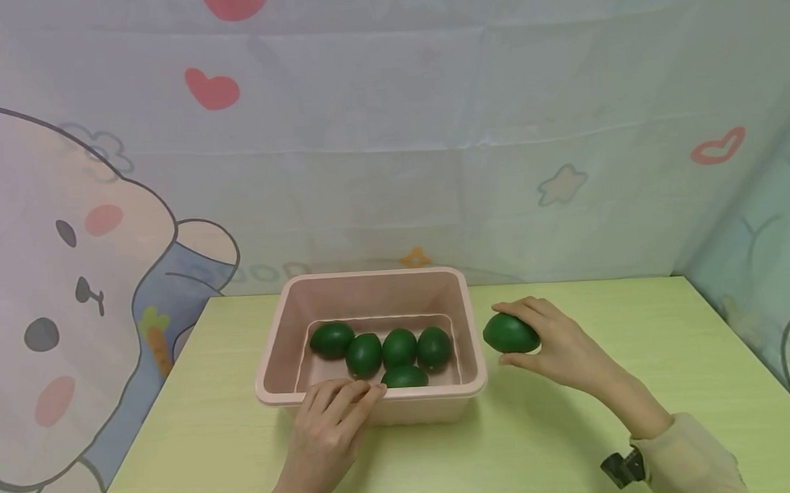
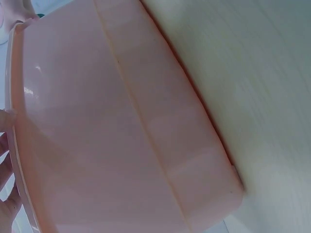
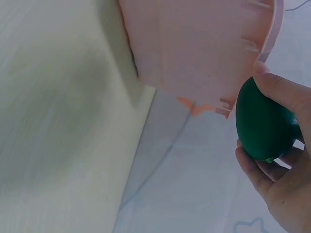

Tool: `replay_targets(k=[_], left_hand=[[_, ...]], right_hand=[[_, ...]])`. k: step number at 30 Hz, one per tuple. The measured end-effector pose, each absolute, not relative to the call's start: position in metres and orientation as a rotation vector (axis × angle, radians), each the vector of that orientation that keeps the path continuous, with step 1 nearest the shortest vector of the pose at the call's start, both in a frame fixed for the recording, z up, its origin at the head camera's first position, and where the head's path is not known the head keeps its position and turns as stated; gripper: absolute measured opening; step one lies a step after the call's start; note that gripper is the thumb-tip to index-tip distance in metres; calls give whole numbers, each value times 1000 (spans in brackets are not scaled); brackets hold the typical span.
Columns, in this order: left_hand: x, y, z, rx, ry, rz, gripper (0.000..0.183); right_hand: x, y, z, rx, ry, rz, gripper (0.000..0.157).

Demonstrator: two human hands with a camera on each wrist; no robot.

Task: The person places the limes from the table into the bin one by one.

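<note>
My right hand (image 1: 554, 342) grips a dark green, avocado-like fruit (image 1: 510, 333) between thumb and fingers, just right of the pink plastic bin (image 1: 373, 412) and above the table. In the right wrist view the same smooth oval fruit (image 3: 266, 121) shows a small pale stem nub at its lower end. Several similar green fruits (image 1: 364, 354) lie inside the bin, one partly hidden behind the near wall. At the near rim, left of centre, my left hand (image 1: 331, 428) holds the edge, its fingers bent over it. Only parts of those fingers (image 2: 7, 120) appear in the left wrist view.
The bin stands toward the back of a pale yellow-green table (image 1: 195, 406). Behind it hangs a printed cloth (image 1: 379, 202) with hearts and a cartoon animal. A small black device (image 1: 623, 469) sits at the right sleeve cuff (image 1: 683, 451).
</note>
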State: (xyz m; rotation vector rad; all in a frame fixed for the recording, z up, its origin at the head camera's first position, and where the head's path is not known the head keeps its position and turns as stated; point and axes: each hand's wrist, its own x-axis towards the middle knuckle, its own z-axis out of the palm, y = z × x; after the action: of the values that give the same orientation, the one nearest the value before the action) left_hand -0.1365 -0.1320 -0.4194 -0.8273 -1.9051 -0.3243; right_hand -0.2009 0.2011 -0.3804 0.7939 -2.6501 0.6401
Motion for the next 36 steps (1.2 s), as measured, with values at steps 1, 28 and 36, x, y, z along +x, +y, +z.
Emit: replay_targets(k=[1,28,36], left_hand=[[-137,-132,-419,-827,-1905,-326,28],[-137,-132,-416,-832,-1883,-339,28],[-136,-133,-419,-828,-1922,-337,29]], right_hand=[[-200,201,-379,791,-2652,640,69],[-191,181,-341,888,-2589,462,72],[-187,174,-331,910,-2584,458,71]])
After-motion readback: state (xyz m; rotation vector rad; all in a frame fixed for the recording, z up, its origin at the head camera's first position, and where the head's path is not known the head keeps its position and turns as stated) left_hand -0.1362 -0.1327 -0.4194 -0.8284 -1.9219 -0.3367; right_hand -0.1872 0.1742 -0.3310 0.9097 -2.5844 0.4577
